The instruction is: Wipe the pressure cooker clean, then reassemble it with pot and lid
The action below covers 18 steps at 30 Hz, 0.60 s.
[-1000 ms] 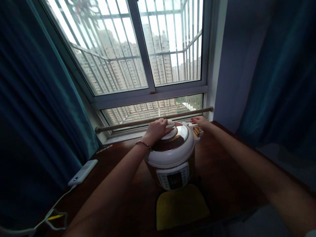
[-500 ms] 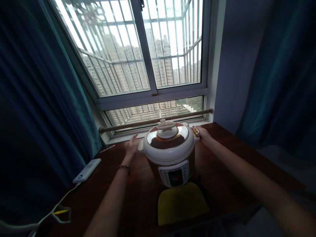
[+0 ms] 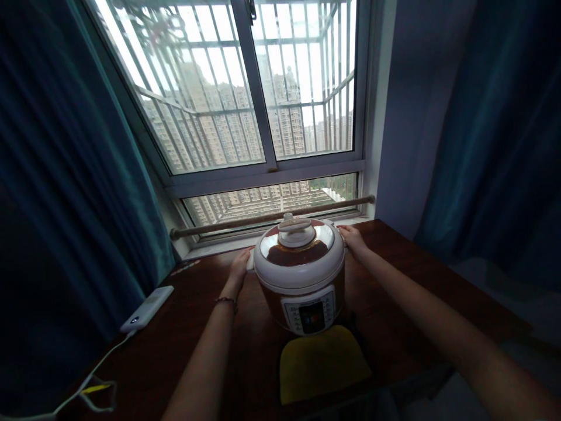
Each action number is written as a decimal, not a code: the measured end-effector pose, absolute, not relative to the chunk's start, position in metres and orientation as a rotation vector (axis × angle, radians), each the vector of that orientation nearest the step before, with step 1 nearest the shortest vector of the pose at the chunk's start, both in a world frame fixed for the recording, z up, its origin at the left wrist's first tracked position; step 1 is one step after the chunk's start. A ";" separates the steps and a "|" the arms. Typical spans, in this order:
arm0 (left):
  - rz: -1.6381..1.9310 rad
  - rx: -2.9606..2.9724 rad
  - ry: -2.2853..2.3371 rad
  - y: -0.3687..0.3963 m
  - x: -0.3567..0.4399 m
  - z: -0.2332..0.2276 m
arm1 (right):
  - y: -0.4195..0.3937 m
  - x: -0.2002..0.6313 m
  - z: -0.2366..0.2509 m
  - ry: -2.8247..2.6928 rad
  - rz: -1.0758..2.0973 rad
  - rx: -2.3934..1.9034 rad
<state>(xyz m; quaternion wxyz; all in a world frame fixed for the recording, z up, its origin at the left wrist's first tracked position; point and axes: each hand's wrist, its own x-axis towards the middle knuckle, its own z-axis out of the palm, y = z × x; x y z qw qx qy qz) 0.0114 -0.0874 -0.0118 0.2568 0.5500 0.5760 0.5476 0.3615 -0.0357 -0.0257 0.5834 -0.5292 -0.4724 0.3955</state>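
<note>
An electric pressure cooker (image 3: 302,275), white above and brown below, stands on a dark wooden table (image 3: 249,356) with its control panel (image 3: 312,313) towards me. Its shiny brown and white lid (image 3: 302,251) is on, topped by a pale knob (image 3: 295,232). On the cooker's left side, my left hand (image 3: 239,266) has its fingers closed at the side handle (image 3: 251,261). My right hand (image 3: 353,240) grips the opposite side, its fingers bent around the handle there, which is mostly hidden.
Right in front of the cooker lies a yellow cloth-like pad (image 3: 324,365). At left is a white power bank (image 3: 148,307) with a white cable (image 3: 100,359). Behind the table are a rail (image 3: 272,217) and a barred window (image 3: 302,93), between blue curtains (image 3: 87,146).
My left hand has moved in from beside the cooker to its left handle. The fingers of my right hand have settled around the right handle. The cooker stays in place.
</note>
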 end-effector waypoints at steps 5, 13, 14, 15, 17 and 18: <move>1.489 1.431 1.575 -0.088 0.013 -0.011 | -0.039 0.360 -0.022 -1.145 0.876 -1.299; 1.491 1.411 1.567 -0.087 0.010 -0.015 | -0.038 0.359 -0.019 -1.169 0.812 -1.379; 1.494 1.415 1.563 -0.087 0.010 -0.016 | -0.039 0.359 -0.018 -1.171 0.809 -1.384; 1.498 1.417 1.561 -0.088 0.010 -0.016 | -0.039 0.360 -0.018 -1.173 0.809 -1.388; 1.510 1.412 1.567 -0.088 0.010 -0.017 | -0.040 0.360 -0.017 -1.172 0.813 -1.392; 1.521 1.399 1.579 -0.087 0.011 -0.017 | -0.041 0.360 -0.017 -1.170 0.817 -1.391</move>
